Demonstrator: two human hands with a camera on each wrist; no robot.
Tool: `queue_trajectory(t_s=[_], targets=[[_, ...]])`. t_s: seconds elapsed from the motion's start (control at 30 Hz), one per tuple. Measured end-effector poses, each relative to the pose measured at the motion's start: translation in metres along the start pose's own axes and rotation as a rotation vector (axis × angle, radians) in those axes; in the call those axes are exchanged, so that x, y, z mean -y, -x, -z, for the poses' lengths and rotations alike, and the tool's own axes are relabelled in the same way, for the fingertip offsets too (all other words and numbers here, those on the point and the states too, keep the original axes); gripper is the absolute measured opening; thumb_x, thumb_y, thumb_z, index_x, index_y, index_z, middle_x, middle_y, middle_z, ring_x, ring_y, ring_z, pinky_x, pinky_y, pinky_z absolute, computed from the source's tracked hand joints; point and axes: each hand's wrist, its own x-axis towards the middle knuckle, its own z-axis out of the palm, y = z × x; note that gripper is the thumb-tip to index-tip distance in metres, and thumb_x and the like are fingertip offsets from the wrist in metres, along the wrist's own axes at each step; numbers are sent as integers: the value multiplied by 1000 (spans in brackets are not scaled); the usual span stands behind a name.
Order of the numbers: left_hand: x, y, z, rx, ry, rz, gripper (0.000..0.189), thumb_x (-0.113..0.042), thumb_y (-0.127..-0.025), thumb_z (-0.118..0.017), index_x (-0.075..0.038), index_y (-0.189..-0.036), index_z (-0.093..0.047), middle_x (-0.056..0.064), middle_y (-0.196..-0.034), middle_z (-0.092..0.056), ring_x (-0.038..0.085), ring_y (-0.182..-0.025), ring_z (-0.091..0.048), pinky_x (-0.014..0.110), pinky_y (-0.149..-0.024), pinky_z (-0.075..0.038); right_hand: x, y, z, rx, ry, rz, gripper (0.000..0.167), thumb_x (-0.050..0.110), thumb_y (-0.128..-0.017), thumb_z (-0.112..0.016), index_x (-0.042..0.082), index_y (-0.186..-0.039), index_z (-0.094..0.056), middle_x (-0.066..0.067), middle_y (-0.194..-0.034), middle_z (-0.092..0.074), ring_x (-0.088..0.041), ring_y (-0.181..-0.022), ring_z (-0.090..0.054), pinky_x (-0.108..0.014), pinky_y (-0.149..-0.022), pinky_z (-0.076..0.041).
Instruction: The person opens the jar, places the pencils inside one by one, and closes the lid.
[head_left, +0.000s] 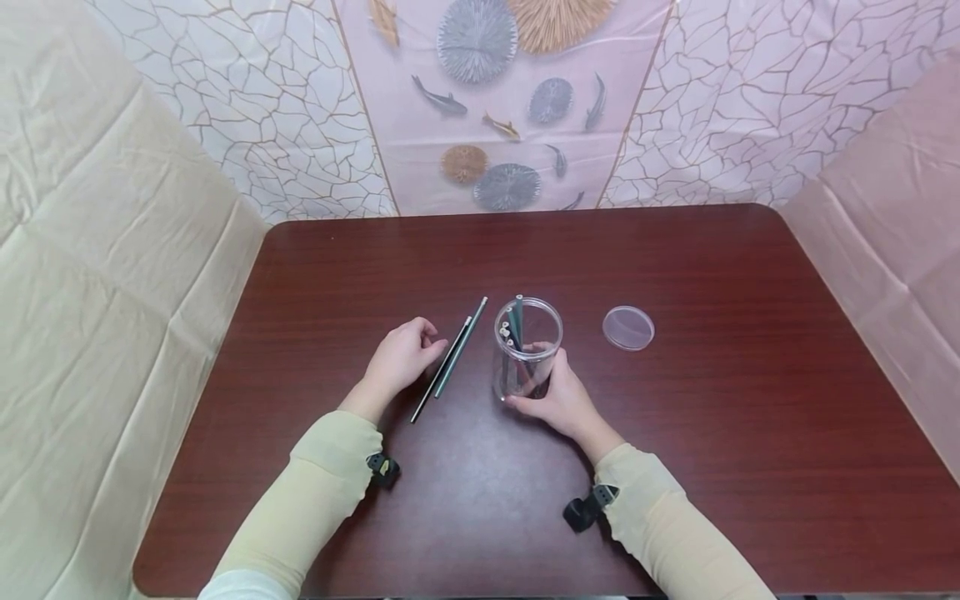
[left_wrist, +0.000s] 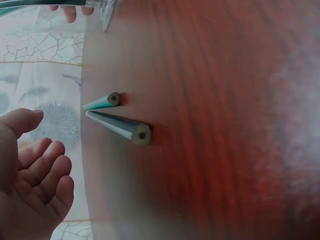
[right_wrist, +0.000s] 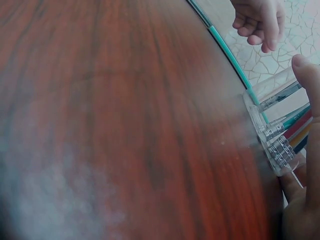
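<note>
My right hand (head_left: 562,402) grips a clear plastic jar (head_left: 534,356) low on its side, thumb toward the near side. Inside the jar several pencils (head_left: 516,321) lean to the left, their ends at or above the rim. To the jar's left, a black pencil (head_left: 441,368) and a green pencil (head_left: 461,347) lie side by side on the table, slanting away. My left hand (head_left: 401,357) hovers just left of them, holding nothing, its fingers loosely bent. The left wrist view shows the flat ends of the green pencil (left_wrist: 104,102) and black pencil (left_wrist: 117,127) apart from the fingers.
A round clear lid (head_left: 628,327) lies flat to the right of the jar. All of this is on a dark reddish-brown wooden table (head_left: 712,450) with rounded corners. Patterned cloth (head_left: 510,125) hangs behind its far edge, with plain cloth at both sides.
</note>
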Motion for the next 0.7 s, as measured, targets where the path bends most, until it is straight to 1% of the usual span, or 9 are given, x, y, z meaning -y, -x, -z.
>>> queue_trajectory(t_s=[0.23,0.4,0.57,0.7], targets=[[4,3,-5,17,-5,-9,26,-29,-86,-65,-6,-98,-61,0,-75,-59,14,-68,-55,31,-66,-45,1,0,1,5,16,1,89,24,-64,-87,2,-131,-32,-6,-128,-53,-23,-119,-48,-44,-100,-35],[6,3,-9,32,-6,-7,24,-28,-84,-67,-7,-95,-61,-1,-75,-60,13,-68,-55,30,-65,-45,0,-1,1,1,26,14,87,23,-64,-86,2,-130,-32,-6,-127,-54,-24,-119,-49,-44,-99,-35],[7,4,-11,55,-3,-7,21,-26,-82,-69,-9,-91,-62,-1,-75,-59,13,-68,-55,29,-64,-45,-1,-1,0,-13,27,22,88,23,-63,-87,3,-129,-33,-6,-126,-54,-23,-118,-49,-41,-99,-35],[9,4,-15,68,-25,-21,18,-23,-82,-69,-9,-90,-62,-1,-75,-59,14,-70,-55,29,-67,-45,-1,-1,0,-2,16,9,88,24,-64,-87,3,-130,-32,-5,-127,-54,-21,-120,-48,-41,-100,-34]])
